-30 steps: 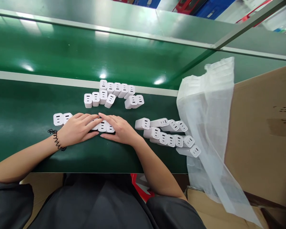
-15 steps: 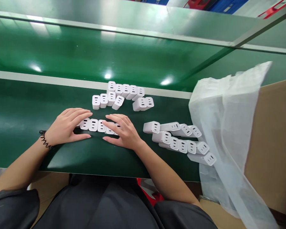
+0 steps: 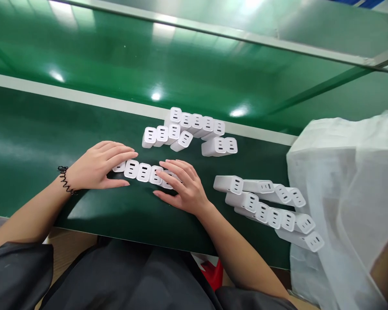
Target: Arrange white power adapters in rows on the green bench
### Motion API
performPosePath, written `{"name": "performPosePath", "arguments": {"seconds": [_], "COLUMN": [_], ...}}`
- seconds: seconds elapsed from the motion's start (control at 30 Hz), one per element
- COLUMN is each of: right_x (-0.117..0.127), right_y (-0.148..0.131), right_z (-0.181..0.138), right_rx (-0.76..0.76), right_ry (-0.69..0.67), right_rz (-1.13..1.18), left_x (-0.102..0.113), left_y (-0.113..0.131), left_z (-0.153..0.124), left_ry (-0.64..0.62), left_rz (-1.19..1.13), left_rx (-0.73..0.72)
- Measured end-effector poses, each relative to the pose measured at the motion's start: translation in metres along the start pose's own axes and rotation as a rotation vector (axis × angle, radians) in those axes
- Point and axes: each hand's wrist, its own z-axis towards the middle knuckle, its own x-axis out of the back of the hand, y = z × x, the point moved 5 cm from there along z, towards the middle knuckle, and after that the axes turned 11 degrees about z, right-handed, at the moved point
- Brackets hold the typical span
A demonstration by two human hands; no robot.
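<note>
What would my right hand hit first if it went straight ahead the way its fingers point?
Probably your left hand, across the gap from your right hand. The row of white chargers beneath that path might catch it first; its height above them is unclear.

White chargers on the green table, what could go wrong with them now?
The left hand and right hand partly cover the near row of chargers from both sides, so uneven pushing might bend the line. In the far group, one askew charger could topple if bumped. The cluster at right sits beside the white sheet, so tugging the sheet might shift it, though I can't tell whether they touch.
</note>
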Motion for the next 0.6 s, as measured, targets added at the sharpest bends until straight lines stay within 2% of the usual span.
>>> {"name": "performPosePath", "arguments": {"seconds": [0.17,0.3,0.47,0.6], "right_x": [0.003,0.005,0.002,0.001], "right_y": [-0.008,-0.014,-0.014,-0.013], "right_z": [0.005,0.009,0.01,0.009], "right_rx": [0.048,0.087,0.087,0.084], "right_ry": [0.084,0.131,0.112,0.115], "right_rz": [-0.043,-0.114,-0.106,-0.09], "left_x": [0.003,0.011,0.013,0.008], "left_y": [-0.005,-0.012,-0.023,-0.024], "left_z": [-0.002,-0.005,-0.011,-0.011], "left_ry": [0.0,-0.071,-0.201,-0.22], "left_rz": [0.002,-0.006,-0.003,-0.042], "left_rx": [-0.009,0.033,0.131,0.14]}}
